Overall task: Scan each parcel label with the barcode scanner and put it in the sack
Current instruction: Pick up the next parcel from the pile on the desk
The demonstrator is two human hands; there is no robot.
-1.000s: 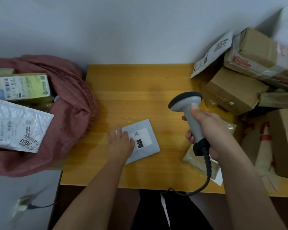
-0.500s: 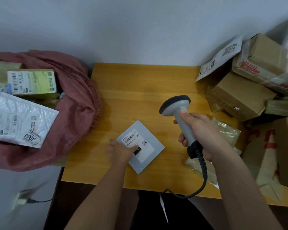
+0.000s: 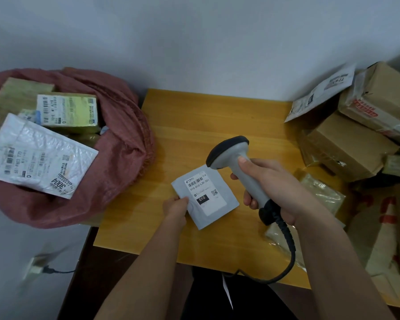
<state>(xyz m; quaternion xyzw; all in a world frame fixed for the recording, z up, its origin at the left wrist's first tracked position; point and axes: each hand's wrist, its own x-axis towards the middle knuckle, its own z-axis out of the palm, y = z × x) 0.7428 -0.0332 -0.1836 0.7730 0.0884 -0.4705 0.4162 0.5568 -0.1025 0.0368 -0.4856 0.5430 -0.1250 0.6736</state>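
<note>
Where the wooden table meets the pale wall, a red woven sack is slumped open just off its left edge. Several parcels are held in the sack: a white bubble mailer lies on top with its label up, and a yellow-green box is seen behind it. Brown cardboard boxes are heaped along the table's right side. A small grey parcel is held flat near the table's middle, label upward, its long axis running from near left to far right. Its near-left corner is pinched by the left hand. The barcode scanner is gripped round its handle by the right hand, the dark head pointed down over the parcel's far edge.
</note>
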